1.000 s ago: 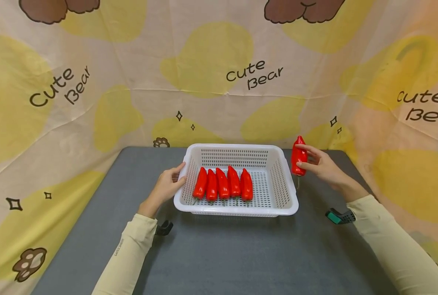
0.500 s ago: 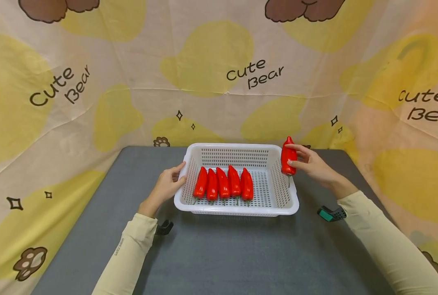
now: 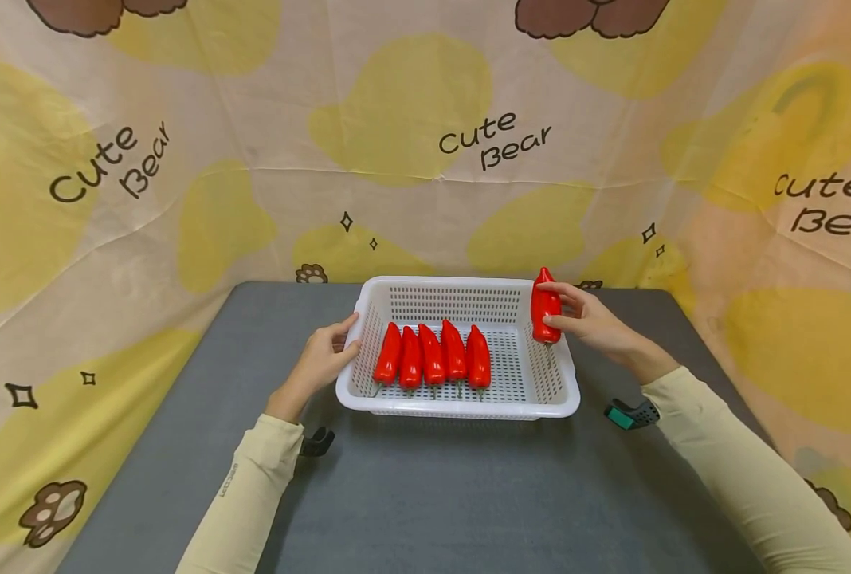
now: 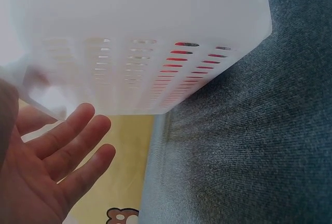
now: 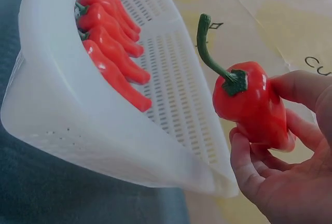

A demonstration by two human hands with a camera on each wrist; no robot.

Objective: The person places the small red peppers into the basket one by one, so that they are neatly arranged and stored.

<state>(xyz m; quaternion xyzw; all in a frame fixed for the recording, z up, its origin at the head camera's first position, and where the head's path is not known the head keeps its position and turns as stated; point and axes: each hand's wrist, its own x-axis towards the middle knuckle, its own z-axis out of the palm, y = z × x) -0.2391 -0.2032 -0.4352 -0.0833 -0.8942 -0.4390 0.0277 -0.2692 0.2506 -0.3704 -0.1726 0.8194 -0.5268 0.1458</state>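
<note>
A white plastic basket [image 3: 461, 410] with slotted walls sits on the dark table. Several red peppers [image 3: 433, 355] lie side by side in its left and middle part, stems toward the near side. My left hand [image 3: 319, 359] holds the basket's left rim; in the left wrist view three fingers extend below the rim, outside the wall. My right hand [image 3: 594, 323] pinches another red pepper [image 3: 544, 307] between thumb and fingers, above the basket's right end. In the right wrist view this pepper [image 5: 249, 105] has a curved green stem pointing up.
The grey table [image 3: 433, 494] extends in front of and beside the basket. A printed cloth [image 3: 397, 119] with bear drawings hangs behind and along both sides. Dark wrist straps [image 3: 632, 414] hang below the sleeves.
My right hand has carried its pepper leftward, from beyond the basket's right rim to above its right end. The left hand stays at the left rim, and the other peppers have not moved.
</note>
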